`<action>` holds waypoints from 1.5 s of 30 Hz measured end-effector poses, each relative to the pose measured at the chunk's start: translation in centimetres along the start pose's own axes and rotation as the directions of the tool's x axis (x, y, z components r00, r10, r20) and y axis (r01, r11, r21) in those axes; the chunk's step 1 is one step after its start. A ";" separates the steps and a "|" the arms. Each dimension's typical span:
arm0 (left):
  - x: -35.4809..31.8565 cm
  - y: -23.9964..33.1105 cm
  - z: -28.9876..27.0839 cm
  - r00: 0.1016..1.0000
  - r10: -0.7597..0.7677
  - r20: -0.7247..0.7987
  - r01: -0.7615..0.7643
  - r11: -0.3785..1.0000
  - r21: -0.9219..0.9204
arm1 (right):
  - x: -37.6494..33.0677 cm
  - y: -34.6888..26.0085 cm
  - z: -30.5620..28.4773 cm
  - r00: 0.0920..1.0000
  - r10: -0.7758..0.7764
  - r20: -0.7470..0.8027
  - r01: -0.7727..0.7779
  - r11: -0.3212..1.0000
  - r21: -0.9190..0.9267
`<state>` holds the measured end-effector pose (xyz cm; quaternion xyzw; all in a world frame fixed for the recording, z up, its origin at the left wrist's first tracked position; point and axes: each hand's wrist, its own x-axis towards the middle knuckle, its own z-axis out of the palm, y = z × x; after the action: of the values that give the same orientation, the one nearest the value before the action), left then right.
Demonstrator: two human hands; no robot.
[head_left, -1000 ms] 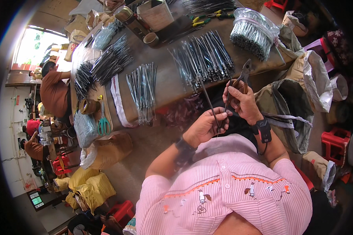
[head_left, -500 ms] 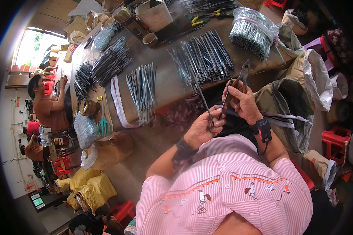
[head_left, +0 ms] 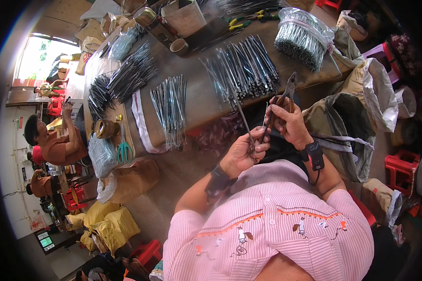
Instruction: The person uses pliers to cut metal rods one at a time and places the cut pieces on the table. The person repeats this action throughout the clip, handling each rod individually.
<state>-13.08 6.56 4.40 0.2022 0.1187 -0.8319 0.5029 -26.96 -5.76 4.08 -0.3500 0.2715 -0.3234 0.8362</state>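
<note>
My left hand [head_left: 243, 155] is closed around the lower ends of two thin metal rods [head_left: 248, 127], which stick up toward the table edge. My right hand [head_left: 288, 122] grips a pair of pliers [head_left: 286, 93] whose jaws point up and away from me, just right of the rods. Both hands are close together in front of my chest, below the edge of the wooden table [head_left: 201, 100]. A black band sits on each wrist.
Piles of metal rods [head_left: 243, 68] [head_left: 169, 108] lie across the table, with a wrapped bundle [head_left: 301, 38] at the far right. Green scissors [head_left: 124, 150], tape rolls and cups stand further off. Open sacks [head_left: 347, 126] are at my right; another person [head_left: 51, 143] sits at left.
My hands have shifted slightly, with the rods now held more upright in my left hand. The person at left has leaned and raised an arm.
</note>
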 end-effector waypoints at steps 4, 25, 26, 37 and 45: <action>-0.1 -0.1 0.2 0.994 0.073 -0.077 -0.066 0.994 0.089 | 0.0 0.3 -0.1 0.999 0.000 -0.038 0.000 1.000 0.010; 1.2 -0.4 -1.0 0.990 0.048 -0.136 -0.073 0.980 -0.185 | 0.3 1.2 -2.3 0.967 0.233 -0.105 -0.212 0.961 0.178; 1.2 -0.4 -1.0 0.991 0.049 -0.127 -0.073 0.980 -0.184 | 0.3 1.2 -2.3 0.967 0.233 -0.104 -0.212 0.961 0.179; 1.3 -0.6 -1.1 0.992 0.017 -0.123 -0.045 0.973 -0.226 | 0.1 1.8 -2.6 0.966 0.238 -0.096 -0.222 0.963 0.152; 1.4 -0.6 -0.8 0.986 -0.026 -0.165 0.002 0.990 -0.143 | -0.1 1.8 -2.6 0.978 0.197 -0.070 -0.183 0.969 0.165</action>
<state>-14.00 6.02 3.06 0.2337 0.2207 -0.8051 0.4984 -28.11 -5.78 1.17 -0.2412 0.3131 -0.2769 0.8759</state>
